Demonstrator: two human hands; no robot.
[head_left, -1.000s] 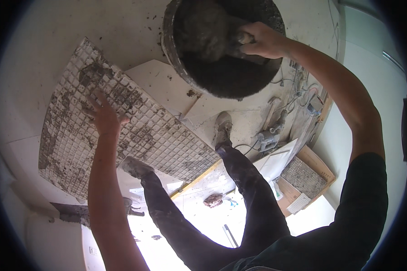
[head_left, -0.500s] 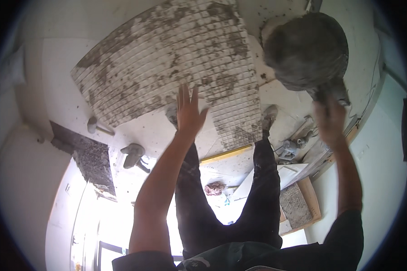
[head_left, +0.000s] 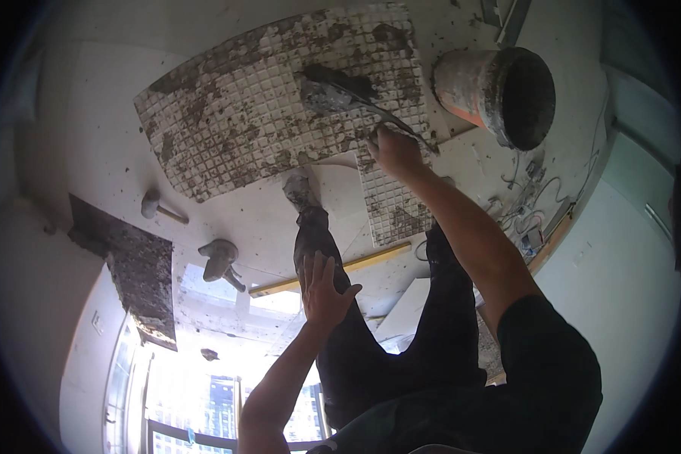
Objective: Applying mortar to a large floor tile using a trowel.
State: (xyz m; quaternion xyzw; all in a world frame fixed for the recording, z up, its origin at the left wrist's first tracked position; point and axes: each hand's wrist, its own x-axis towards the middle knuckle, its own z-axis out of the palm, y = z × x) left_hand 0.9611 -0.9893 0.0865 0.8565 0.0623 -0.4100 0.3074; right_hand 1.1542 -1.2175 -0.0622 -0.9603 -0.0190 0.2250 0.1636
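**Trowel down on the mosaic sheet, mortar being spread**

Since half a second ago my right hand (head_left: pixel 395 151) has swung from beside the bucket to the sheet, and my left hand (head_left: pixel 324 291) has dropped from the sheet's edge to my thigh.

Head view, the only one I have. The right hand sits right of centre in the upper half, its fingers pressed together in a fist around the handle of a trowel (head_left: pixel 340 94). The trowel's blade lies flat on the mosaic tile sheet (head_left: pixel 242 113), which fills the upper middle of the frame, mesh side up on the floor (head_left: pixel 91 113), patched with dark mortar. A smaller mosaic piece (head_left: pixel 393 204) lies just under the right wrist, touching the big sheet's lower right corner. The mortar bucket (head_left: pixel 499 94) stands at upper right, near the sheet but apart from it.

The left hand is at centre, fingers spread, resting on my dark trouser leg and holding nothing.

At left centre lie a rubber mallet (head_left: pixel 153 206) and a second tool with a rounded head (head_left: pixel 219 261); a yellow level (head_left: pixel 333 268) runs across the floor behind my legs.

I judge the step in hand to be buttering the sheet's back. Large patches are bare toward the left, so the next move calls for dragging the blade leftward with even pressure, keeping the sheet from sliding.
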